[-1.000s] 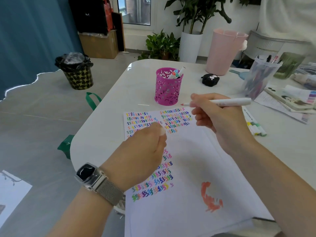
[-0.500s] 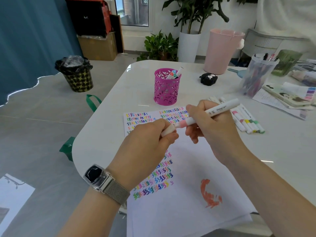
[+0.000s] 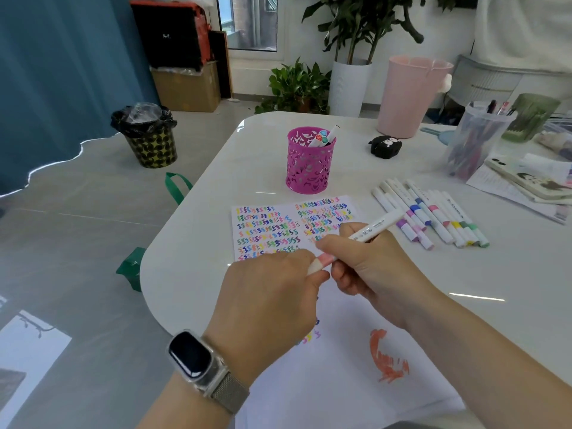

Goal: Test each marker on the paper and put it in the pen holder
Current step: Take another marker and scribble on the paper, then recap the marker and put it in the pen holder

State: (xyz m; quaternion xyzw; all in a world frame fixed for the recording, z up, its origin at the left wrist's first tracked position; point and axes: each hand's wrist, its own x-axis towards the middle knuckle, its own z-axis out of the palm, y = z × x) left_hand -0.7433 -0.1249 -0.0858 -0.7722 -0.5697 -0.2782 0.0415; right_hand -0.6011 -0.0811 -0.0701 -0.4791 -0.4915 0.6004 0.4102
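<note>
A white marker (image 3: 376, 226) with a pink band is held over the paper (image 3: 269, 226), which carries rows of coloured squiggles. My right hand (image 3: 371, 267) grips the marker's barrel. My left hand (image 3: 272, 292) pinches the white cap on the marker's lower end. The magenta pen holder (image 3: 306, 168) stands beyond the paper with a few markers in it. A row of several loose markers (image 3: 433, 215) lies on the table to the right of the paper.
A clear cup of pens (image 3: 473, 140), a black case (image 3: 385, 146), a pink bucket (image 3: 408, 97) and notebooks (image 3: 532, 181) sit on the far right of the white table (image 3: 192, 267). An orange scribble (image 3: 387, 354) marks the near sheet. A bin (image 3: 145, 134) stands on the floor.
My hands came together: the left hand brought the cap onto the marker's tip, and the marker now sits capped between both hands, lower over the paper.
</note>
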